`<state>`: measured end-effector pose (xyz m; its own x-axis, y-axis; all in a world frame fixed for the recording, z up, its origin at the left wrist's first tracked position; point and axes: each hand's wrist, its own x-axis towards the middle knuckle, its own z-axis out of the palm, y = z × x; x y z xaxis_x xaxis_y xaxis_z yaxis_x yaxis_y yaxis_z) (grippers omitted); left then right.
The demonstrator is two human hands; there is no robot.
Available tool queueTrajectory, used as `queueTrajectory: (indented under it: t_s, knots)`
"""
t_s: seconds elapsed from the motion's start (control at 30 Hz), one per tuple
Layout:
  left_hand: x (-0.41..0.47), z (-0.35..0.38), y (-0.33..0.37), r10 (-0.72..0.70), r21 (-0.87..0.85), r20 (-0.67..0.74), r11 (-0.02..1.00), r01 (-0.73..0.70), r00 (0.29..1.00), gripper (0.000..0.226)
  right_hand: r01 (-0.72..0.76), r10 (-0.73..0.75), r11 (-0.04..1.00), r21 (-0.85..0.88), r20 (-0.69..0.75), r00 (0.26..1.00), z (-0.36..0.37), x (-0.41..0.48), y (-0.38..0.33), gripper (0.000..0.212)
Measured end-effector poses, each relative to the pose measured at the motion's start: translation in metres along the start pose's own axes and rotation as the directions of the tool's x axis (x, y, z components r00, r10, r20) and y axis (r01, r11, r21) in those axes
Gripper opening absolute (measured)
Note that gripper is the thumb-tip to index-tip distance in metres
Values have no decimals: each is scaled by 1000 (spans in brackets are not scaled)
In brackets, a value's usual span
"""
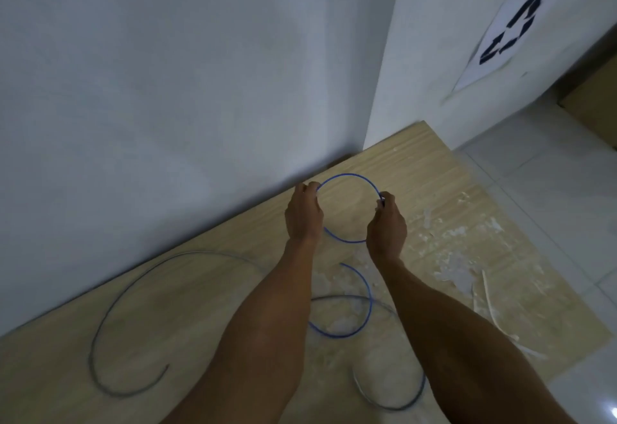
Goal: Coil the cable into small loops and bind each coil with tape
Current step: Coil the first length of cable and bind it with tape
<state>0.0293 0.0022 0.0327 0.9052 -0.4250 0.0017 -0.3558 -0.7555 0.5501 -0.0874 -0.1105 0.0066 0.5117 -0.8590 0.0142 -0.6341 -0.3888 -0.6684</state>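
One loop (350,174) of the blue cable (344,240) hangs in the air between the hands, above the far end of the wooden tabletop (200,273) and close to the white wall (167,89). The left hand (302,215) pinches the loop's left side with its fingertips curled in. The right hand (387,226) grips the right side in a closed fist, and the cable disappears into it. The ring is roughly round and its open face is turned towards the head camera, so the hands sit at opposite ends of its width.

The next wrap, as I judge it, depends on where the uncoiled length lies. The slack (370,300) runs back from the loop towards the person and curls on the tabletop between and beneath the forearms. It looks a little nearer the right arm, though the forearms hide where it leaves the loop, so I cannot tell which hand it feeds from. Each new turn would have to be drawn up and away from the body.

A grey cable (110,310) sweeps in a wide arc to the left, well apart from the hands. It may be a separate piece. White scraps (457,266) litter the tabletop on the right. No tape is in view, and only this first coil appears to be formed.
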Motion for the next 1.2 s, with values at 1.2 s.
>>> queueTrajectory:
  t_s: [1.2]
  knots:
    - [-212, -378, -84, -438, -942, -98, 331, 60, 893, 11, -221, -316, 509, 832, 419, 851, -103, -250, -318, 21]
